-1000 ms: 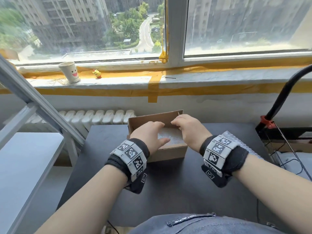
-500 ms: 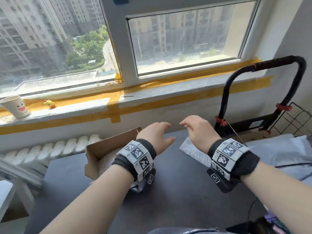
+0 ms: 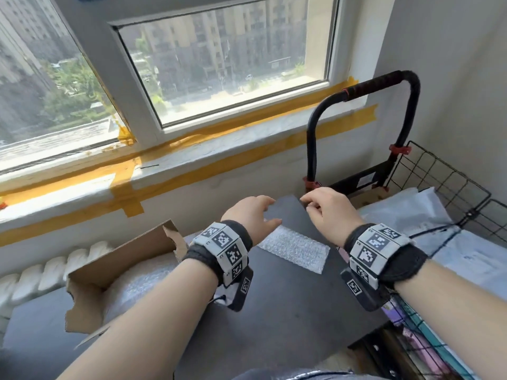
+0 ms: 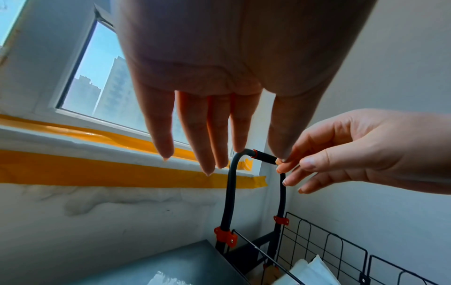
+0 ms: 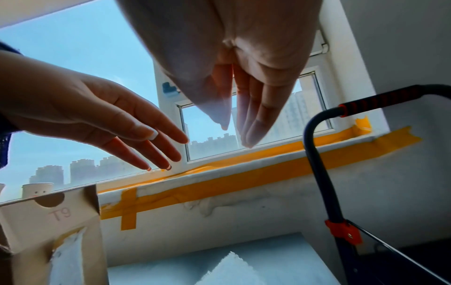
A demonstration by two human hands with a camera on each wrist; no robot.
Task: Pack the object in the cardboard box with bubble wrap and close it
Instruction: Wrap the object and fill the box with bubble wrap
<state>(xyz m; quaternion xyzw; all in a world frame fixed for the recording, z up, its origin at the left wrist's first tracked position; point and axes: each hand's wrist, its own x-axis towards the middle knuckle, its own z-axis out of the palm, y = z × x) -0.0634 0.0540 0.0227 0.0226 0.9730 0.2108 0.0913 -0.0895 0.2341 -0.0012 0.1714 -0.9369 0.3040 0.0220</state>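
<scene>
An open cardboard box (image 3: pixel 115 259) stands at the left of the dark table (image 3: pixel 288 311), lined with bubble wrap (image 3: pixel 137 283); its flap marked T9 (image 5: pixel 48 214) is upright. A second flat sheet of bubble wrap (image 3: pixel 295 249) lies on the table to the right of the box. My left hand (image 3: pixel 253 215) and right hand (image 3: pixel 326 207) hover above that sheet, side by side, holding nothing. The left fingers (image 4: pixel 202 135) are straight. The right fingers (image 5: pixel 251 119) hang loosely, thumb near the forefinger. The object inside the box is hidden.
A black hand trolley with red clips (image 3: pixel 365 86) stands at the table's right back corner. A wire basket (image 3: pixel 439 182) with white bags (image 3: pixel 417 212) is at the right. The windowsill with yellow tape (image 3: pixel 192 160) runs behind; a radiator (image 3: pixel 33 275) sits below left.
Both hands left the box and moved right, over the loose bubble wrap sheet. My head view turned right, so the box now lies at the left.
</scene>
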